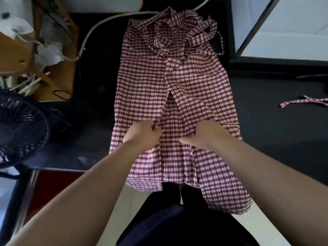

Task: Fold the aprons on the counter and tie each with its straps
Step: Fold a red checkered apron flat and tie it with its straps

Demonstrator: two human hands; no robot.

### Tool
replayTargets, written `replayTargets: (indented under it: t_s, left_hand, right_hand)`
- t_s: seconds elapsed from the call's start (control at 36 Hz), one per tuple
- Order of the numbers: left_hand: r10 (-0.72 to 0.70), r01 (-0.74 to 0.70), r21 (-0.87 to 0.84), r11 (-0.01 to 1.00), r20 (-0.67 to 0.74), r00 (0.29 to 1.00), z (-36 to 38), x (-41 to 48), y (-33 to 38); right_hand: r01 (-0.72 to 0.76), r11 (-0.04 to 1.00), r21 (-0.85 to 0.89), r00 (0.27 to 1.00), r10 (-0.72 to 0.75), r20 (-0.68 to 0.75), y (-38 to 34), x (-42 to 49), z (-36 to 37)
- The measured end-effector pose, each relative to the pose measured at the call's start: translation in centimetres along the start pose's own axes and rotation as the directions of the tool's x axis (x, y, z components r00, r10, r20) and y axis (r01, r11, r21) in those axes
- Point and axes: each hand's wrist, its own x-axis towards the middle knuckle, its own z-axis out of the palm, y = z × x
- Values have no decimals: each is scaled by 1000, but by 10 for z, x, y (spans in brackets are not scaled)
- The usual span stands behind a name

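Note:
A red-and-white checked apron (142, 89) lies lengthwise on the dark counter (276, 132), its lower hem hanging over the near edge. Both long sides are folded inward and meet near the middle. Its straps (179, 32) lie bunched on the far end. My left hand (142, 134) pinches the edge of the left flap between curled fingers. My right hand (207, 134) grips a fold of the right flap, thumb pointing left.
A loose checked strap of another apron (301, 102) lies on the counter at the right. A dark fan (19, 128) stands at the left, with a cluttered cardboard box (44, 55) behind it. A white cable (88, 32) curves across the far counter.

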Motion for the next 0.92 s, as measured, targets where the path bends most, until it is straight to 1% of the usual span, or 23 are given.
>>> replayTargets:
  t_s: [0.06,0.11,0.17,0.22,0.25,0.28,0.31,0.33,0.36,0.39,0.44,0.5,0.53,0.58,0.64,0.67,0.69,0.75,0.81,0.83,0.86,0.89,0.92]
  left_hand:
    - [31,-30,-148,989,4,1000,-2,1,0]
    - [84,-94,-256,962,-53,995,-5,-1,4]
    - [105,-163,-427,890,-154,982,-9,-5,10]
    - [110,-184,-536,824,-167,980,-11,-7,14]
    - [136,-177,-520,836,-116,984,-11,-6,15]
    - [174,-173,-415,893,-34,984,-9,-4,15]
    - [196,-175,-250,952,61,979,-6,-2,14]
    - [184,-175,-81,981,126,975,-3,0,12]
    - [161,-166,28,986,137,977,-1,1,10]
    - [143,-152,61,987,126,982,0,3,9]
    - [129,-134,37,990,123,984,-3,3,9]
    - [145,-151,22,988,172,974,-5,5,7]
    - [150,-152,-5,988,190,970,-6,6,5]
    - [145,-118,-149,982,191,971,-9,6,5]
    - [121,-48,-393,918,162,979,-15,5,14]
    - [99,16,-527,850,189,977,-21,4,23]
    - [91,104,-649,754,260,961,-26,4,32]
    - [179,244,-775,583,416,892,-40,5,50]
    - [295,286,-827,483,461,837,-52,8,65]
    - [301,274,-857,436,426,853,-60,11,72]
    - [254,255,-888,382,366,895,-64,16,76]
    - [171,222,-916,333,291,941,-71,21,81]
    - [69,175,-932,316,207,976,-75,26,82]
  right_hand:
    - [-16,999,35,1000,16,3,2,1,4]
    - [-9,998,57,1000,8,14,2,1,0]
    - [12,997,75,999,-14,35,2,2,-5]
    - [24,995,93,999,-29,46,3,2,-8]
    - [25,995,97,998,-30,52,3,1,-8]
    - [27,995,93,998,-33,59,3,2,-7]
    - [36,996,85,997,-42,63,4,1,-5]
    - [44,996,76,997,-50,67,3,1,-4]
    - [52,997,60,996,-57,74,3,1,-2]
    - [62,997,37,994,-65,87,2,0,-1]
    - [86,996,11,990,-87,113,-2,-1,-2]
    - [118,992,38,987,-121,104,-7,-2,-9]
    - [128,987,98,988,-135,71,-8,-2,-15]
    - [133,934,332,991,-131,-30,-8,0,-29]
    - [178,827,534,984,-133,-122,-12,-6,-48]
    - [213,789,576,977,-154,-150,-15,-10,-58]
    - [252,764,594,968,-198,-156,-18,-13,-67]
    - [293,726,622,943,-328,-61,-27,-24,-84]
    - [237,702,671,887,-438,145,-35,-32,-95]
    - [197,716,670,860,-454,232,-37,-33,-100]
    - [159,737,658,846,-445,295,-36,-33,-101]
    - [139,754,642,845,-428,320,-35,-31,-104]
    - [116,764,635,861,-396,320,-33,-28,-103]
